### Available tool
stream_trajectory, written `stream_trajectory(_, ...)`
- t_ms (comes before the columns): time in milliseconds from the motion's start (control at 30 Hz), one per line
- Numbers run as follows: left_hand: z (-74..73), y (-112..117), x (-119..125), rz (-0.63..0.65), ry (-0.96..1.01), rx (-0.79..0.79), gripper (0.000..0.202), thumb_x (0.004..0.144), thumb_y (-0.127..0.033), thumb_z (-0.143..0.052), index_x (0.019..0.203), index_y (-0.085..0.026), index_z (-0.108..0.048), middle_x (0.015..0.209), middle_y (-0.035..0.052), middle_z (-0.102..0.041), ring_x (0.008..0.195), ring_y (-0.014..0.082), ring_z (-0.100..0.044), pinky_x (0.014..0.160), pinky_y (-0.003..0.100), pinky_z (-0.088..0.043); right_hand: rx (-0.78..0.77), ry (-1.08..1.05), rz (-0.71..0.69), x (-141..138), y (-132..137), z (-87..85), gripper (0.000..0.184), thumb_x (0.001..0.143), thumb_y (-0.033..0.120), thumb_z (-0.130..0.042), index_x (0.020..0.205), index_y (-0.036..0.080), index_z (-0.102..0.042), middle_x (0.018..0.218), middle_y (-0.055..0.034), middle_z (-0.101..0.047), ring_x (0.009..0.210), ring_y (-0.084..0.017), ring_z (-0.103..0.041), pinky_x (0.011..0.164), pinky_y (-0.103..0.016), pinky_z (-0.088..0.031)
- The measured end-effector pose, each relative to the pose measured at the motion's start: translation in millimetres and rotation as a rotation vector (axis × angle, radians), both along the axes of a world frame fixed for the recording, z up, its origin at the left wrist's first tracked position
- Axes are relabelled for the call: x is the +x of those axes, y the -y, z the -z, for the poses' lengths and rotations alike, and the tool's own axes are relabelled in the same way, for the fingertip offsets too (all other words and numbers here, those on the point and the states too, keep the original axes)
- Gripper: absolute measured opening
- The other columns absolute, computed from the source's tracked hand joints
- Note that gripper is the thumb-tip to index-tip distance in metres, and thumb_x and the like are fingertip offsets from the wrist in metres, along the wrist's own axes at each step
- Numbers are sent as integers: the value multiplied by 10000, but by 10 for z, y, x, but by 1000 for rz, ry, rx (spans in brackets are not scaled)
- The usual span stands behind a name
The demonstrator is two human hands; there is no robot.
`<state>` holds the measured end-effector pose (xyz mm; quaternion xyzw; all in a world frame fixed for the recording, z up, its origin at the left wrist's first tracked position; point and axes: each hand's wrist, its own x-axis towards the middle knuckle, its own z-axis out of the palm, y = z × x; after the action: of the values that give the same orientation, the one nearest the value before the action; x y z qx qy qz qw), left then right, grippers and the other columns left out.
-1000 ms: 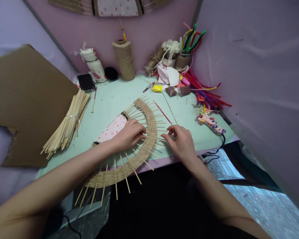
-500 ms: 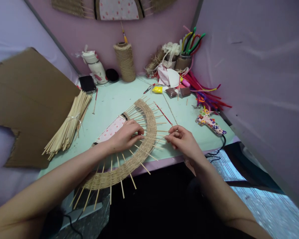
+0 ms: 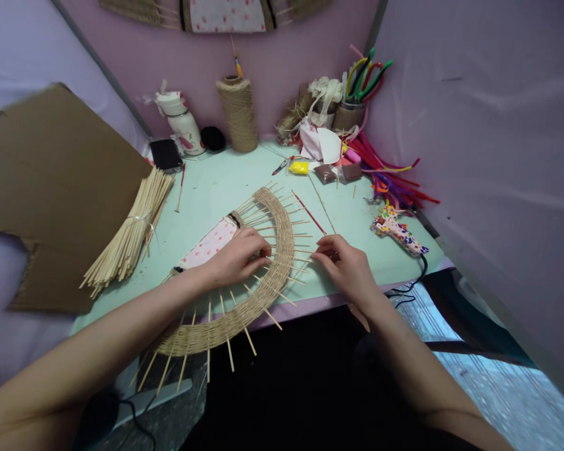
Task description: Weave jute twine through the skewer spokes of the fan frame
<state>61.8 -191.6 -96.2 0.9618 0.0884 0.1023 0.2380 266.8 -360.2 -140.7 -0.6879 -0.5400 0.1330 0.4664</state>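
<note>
A half-ring band of woven twine (image 3: 287,241) runs through thin wooden sticks (image 3: 230,356) that fan out from a spotted cloth panel (image 3: 210,243) with black-trimmed ends. My left hand (image 3: 244,255) lies over the panel's edge, thumb and fingers pinched on a stick at the band's inner side. Just outside the band, my right hand (image 3: 342,263) is closed in a pinch near the stick tips. A length of twine (image 3: 323,205) runs across the table down to this hand; its end is hidden by the fingers. A red thin tool (image 3: 309,212) lies beside the twine.
A tied bundle of sticks (image 3: 136,228) and cardboard (image 3: 56,200) are on the left. At the back stand a bottle (image 3: 184,128), a twine spool (image 3: 238,116) and a can (image 3: 349,116) of scissors. Pipe cleaners (image 3: 399,181) and a patterned glue gun (image 3: 397,232) lie right.
My right hand has turned slightly, its fingers drawn closer together beside the stick tips. My left hand stays at the same place on the band's inner side. The view has shifted a little.
</note>
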Motion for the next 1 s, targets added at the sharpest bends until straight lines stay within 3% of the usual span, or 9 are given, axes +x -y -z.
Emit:
stream_trajectory(133,19,-1,30,10,0,10,117,915,-275,-538,824,-204,-558,798,31,-603,853,200,-497,794,358,-397,37,365,21,-18,-28,-5,125,933,312,-544,969,200,-584,814,-42,-683,721,-173,-638,674,-290,-456)
stream_trajectory(267,51,-68,124,63,3,29,119,915,-263,-526,816,-203,-556,782,32,-601,839,199,-493,778,350,-400,-32,559,7,23,-163,-78,115,944,269,-522,981,188,-595,825,-42,-688,744,-177,-626,657,-285,-414)
stream_trajectory(500,144,-191,279,121,-34,76,123,904,-231,-485,818,-198,-568,772,44,-593,830,202,-487,797,356,-406,-292,700,46,83,-433,-157,108,913,282,-568,934,200,-634,984,-54,-657,819,-184,-611,597,-290,-338)
stream_trajectory(667,154,-142,232,160,-36,152,138,908,-225,-465,832,-202,-577,774,46,-596,831,201,-491,812,357,-412,-315,676,21,54,-469,-99,202,938,349,-543,846,199,-642,940,-47,-648,816,-172,-601,607,-288,-329)
stream_trajectory(733,155,-121,212,143,-16,186,135,903,-228,-469,858,-201,-593,837,60,-616,869,206,-509,839,370,-416,-303,654,29,54,-467,-68,229,947,361,-528,833,197,-641,916,-44,-650,802,-169,-599,612,-286,-331)
stream_trajectory(833,174,-81,206,133,18,231,200,883,-215,-486,1019,-212,-632,1097,102,-635,1040,236,-531,905,413,-410,-282,622,41,65,-462,-30,231,944,360,-531,824,196,-641,895,-42,-654,782,-167,-596,614,-284,-331)
stream_trajectory(900,201,-43,219,177,14,232,324,893,-194,-465,1178,-246,-611,1289,97,-597,1206,249,-496,978,443,-380,-269,615,44,74,-462,-12,220,937,357,-539,821,198,-638,894,-41,-659,774,-168,-596,607,-283,-325)
stream_trajectory(1000,246,8,251,298,-57,197,431,916,-161,-409,1308,-271,-552,1417,55,-547,1367,226,-405,1081,462,-309,-259,606,54,81,-464,8,192,928,344,-549,828,203,-632,891,-41,-666,775,-173,-597,600,-281,-315)
